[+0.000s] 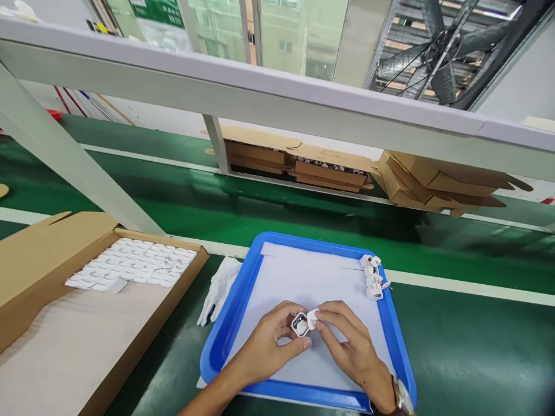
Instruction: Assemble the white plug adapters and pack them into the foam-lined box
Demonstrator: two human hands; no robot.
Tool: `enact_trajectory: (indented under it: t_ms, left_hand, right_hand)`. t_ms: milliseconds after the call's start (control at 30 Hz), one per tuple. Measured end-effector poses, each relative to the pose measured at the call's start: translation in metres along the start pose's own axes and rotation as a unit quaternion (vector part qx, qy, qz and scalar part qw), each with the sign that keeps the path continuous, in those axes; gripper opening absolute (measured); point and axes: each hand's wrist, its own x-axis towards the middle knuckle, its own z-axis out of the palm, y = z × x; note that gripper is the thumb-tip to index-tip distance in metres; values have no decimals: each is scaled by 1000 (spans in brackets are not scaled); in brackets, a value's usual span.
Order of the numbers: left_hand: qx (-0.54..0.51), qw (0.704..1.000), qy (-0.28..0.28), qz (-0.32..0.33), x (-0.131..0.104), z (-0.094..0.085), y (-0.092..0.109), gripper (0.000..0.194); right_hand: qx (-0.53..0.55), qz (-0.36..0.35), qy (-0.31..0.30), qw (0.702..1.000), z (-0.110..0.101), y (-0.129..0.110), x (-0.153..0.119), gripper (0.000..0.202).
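My left hand [277, 341] is closed around a small white square housing [299, 325], its open face turned up and dark and white parts showing inside. Between the thumb and fingers of my right hand [347, 338] is a small white cap-like piece [312, 319], right beside the housing; whether the two touch I cannot tell. Both hands are over a blue tray [255, 271] lined with a white sheet [299, 277]. Along the tray's right rim stand several small white units [373, 277] in a row, some with parts sticking out.
Left of the tray lies a white glove [220, 289] on the green table [472, 341]. An open cardboard box [143, 341] at the left holds rows of white pieces [134, 263]. A pale frame bar [277, 86] crosses above; cardboard boxes [329, 173] stand beyond it.
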Motion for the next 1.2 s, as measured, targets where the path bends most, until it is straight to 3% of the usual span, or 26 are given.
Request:
enact_trajectory:
  t_ms: [200, 300, 433, 600, 867, 1033, 1200]
  left_hand:
    - [-59, 998, 21, -25, 0, -3, 8, 27]
    - [-32, 997, 68, 15, 1, -3, 3, 27]
    - [-21, 993, 100, 55, 1, -3, -4, 23]
    - [-62, 994, 92, 19, 1, -3, 1, 24]
    - [-105, 991, 79, -36, 1, 2, 6, 30]
    - [-87, 992, 90, -24, 0, 4, 3, 30]
    - [-28, 999, 9, 31, 0, -9, 8, 34]
  right_hand:
    - [3, -4, 6, 1000, 0, -3, -4, 32]
    - [6, -33, -4, 999, 1, -7, -5, 38]
    - [-67, -91, -68, 991, -3, -11, -5, 50]
    - [-126, -121, -95, 980, -8, -11, -3, 51]
    - [-25, -97, -39, 994, 0, -18, -2, 45]
    - [29, -47, -28, 998, 4, -22, -4, 44]
    - [5, -15, -18, 1000, 3, -12, -10, 40]
